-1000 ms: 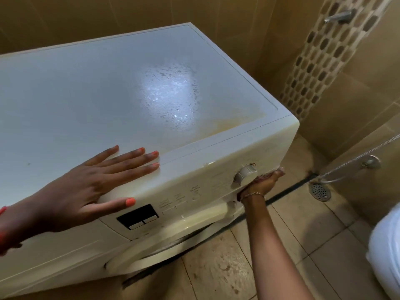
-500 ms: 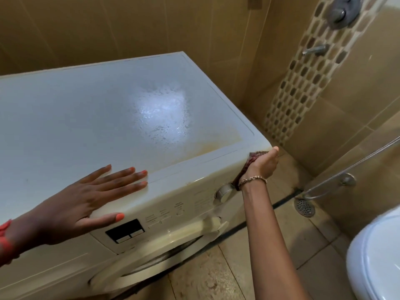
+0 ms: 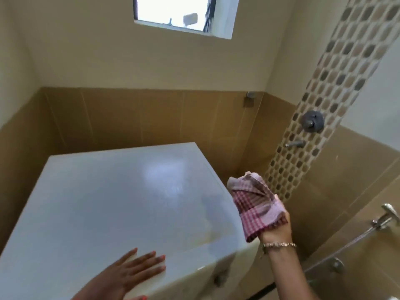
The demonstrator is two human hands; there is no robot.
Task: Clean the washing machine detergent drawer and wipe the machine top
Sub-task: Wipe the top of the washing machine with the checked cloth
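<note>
The white washing machine fills the lower left, its flat top (image 3: 112,204) wet and glossy with a yellowish stain near the front right corner. My left hand (image 3: 132,273) lies flat with straight fingers on the top's front edge. My right hand (image 3: 276,232), with a bracelet on the wrist, grips a pink and maroon checked cloth (image 3: 253,202) raised in the air just past the machine's right edge. The detergent drawer is out of view; only a blurred bit of the front panel (image 3: 220,278) shows.
Brown tiled walls close in behind and to the right of the machine. A mosaic strip carries a shower valve (image 3: 312,124) and a spout (image 3: 295,144). A hose sprayer (image 3: 385,217) hangs at the right. A window (image 3: 181,14) sits high up.
My right hand rose from the front right corner of the machine to above its top, lifting the checked cloth. The view tilted upward. My left hand stayed flat on the front edge.
</note>
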